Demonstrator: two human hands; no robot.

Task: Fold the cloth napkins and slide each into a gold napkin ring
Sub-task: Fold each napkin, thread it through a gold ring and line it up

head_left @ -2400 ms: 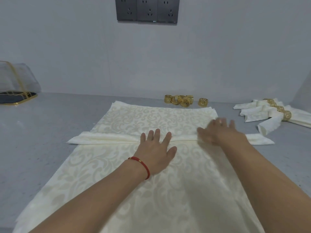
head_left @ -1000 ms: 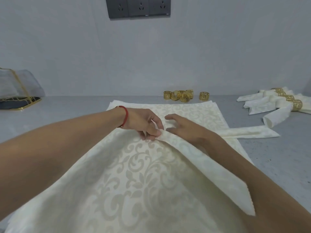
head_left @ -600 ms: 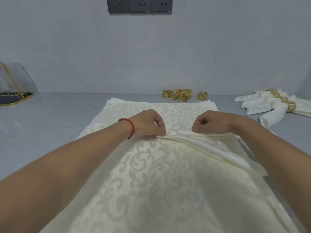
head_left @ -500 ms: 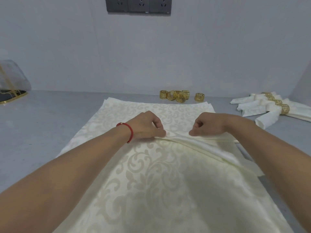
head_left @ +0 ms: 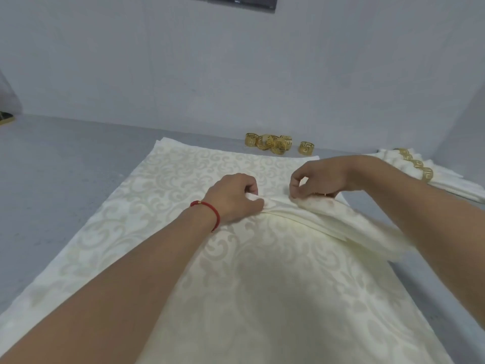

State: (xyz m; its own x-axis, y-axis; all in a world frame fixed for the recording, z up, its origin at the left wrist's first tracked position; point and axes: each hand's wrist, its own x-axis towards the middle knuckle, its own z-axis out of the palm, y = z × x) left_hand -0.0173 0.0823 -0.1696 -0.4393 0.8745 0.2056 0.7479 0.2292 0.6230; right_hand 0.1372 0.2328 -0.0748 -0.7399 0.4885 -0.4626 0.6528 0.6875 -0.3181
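Observation:
A cream cloth napkin (head_left: pixel 275 279) with a scroll pattern lies spread over the grey table. Across its middle runs a raised pleat of stacked folds (head_left: pixel 322 219) that trails off to the right. My left hand (head_left: pixel 233 197), with a red bracelet at the wrist, pinches the left end of that pleat. My right hand (head_left: pixel 319 181) pinches the fold a short way to the right, fingertips pressed into the cloth. Several loose gold napkin rings (head_left: pixel 278 144) stand beyond the napkin's far edge by the wall.
Finished napkins in gold rings (head_left: pixel 417 169) lie at the right, partly hidden behind my right forearm. The grey table (head_left: pixel 57 164) runs to a grey wall. A dark, gold-edged object (head_left: pixel 5 118) shows at the far left edge. A dark socket panel (head_left: pixel 236 0) hangs on the wall.
After smoothing the napkin flat, both hands closed on the middle fold and gathered it into a pleat. Since half a second ago they hold the same grip; the view has tilted down.

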